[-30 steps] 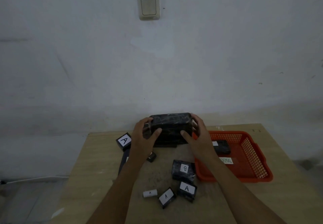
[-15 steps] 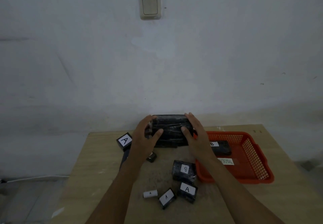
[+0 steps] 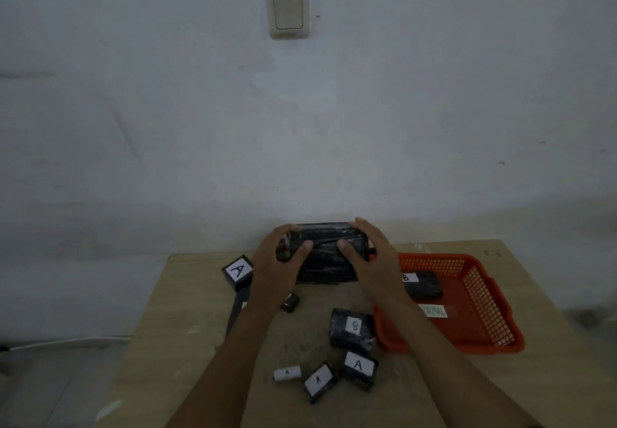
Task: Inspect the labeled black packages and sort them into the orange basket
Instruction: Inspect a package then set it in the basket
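Near the table's [image 3: 173, 327] far edge, the left hand [image 3: 275, 270] and right hand [image 3: 374, 267] are gripping the big black package [image 3: 325, 259] by its ends; its slick wrap is risking a slip beside the orange basket [image 3: 484, 310].

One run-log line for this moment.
both hands: left hand, right hand grip large black package | basket: one B package

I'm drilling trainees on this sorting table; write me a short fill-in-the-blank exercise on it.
1. Both hands, left hand and right hand, grip one large ____ package.
2. The package inside the orange basket bears the letter ____.
3. The package nearest the small white roll's side carries the letter ____.

Missing words: black; B; A
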